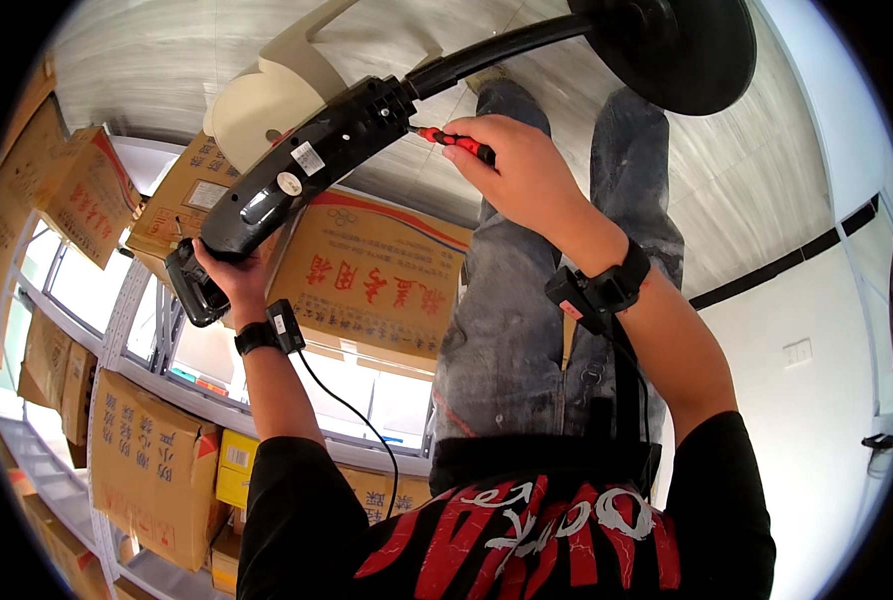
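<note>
A long black housing [323, 150] with labels on it lies diagonally across the upper middle. A black tube [497, 50] runs from it to a black disc [695, 58] at the top right. My left hand [229, 265] is closed on the lower-left handle end [193, 282] of this black device. My right hand [517, 178] grips a red-and-black screwdriver [472, 146], whose tip is at the housing, near its joint with the tube. A beige moulded piece [252, 110] lies behind the housing.
Cardboard boxes [367, 270] and metal shelving [107, 345] fill the left and middle, with a yellow box [235, 465] among them. My legs in grey jeans [502, 330] extend up the middle onto the pale floor [782, 150]. A white wall [787, 430] stands at the right.
</note>
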Tool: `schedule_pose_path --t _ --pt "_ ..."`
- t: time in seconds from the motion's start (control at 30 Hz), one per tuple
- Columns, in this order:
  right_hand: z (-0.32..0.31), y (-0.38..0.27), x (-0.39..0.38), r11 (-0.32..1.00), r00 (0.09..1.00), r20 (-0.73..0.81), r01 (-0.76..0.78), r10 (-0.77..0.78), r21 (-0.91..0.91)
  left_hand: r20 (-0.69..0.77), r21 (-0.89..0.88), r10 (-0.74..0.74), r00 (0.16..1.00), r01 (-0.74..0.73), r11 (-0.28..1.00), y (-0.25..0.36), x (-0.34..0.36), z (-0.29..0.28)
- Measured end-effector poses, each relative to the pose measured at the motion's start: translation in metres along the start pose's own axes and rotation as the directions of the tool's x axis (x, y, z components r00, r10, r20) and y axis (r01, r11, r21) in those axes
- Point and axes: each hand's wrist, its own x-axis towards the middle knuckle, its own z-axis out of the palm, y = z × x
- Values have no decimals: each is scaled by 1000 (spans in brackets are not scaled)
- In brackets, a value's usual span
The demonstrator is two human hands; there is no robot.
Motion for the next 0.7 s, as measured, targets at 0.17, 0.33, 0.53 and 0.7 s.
schedule_pose_path --t 0.17,0.33,0.53,0.7 --pt "0 -4 0 997 999 1 53 -53 -49 -72 14 32 997 -31 999 -5 -13 13" --pt "7 -7 1 988 994 -3 105 -106 -114 -59 52 15 998 -12 999 -4 -17 11" --pt "22 -10 4 966 991 1 128 -131 -223 -81 59 24 996 -19 998 -3 -17 10" --pt "29 -18 9 941 990 35 144 -140 -306 -48 48 -18 999 20 999 1 -36 30"
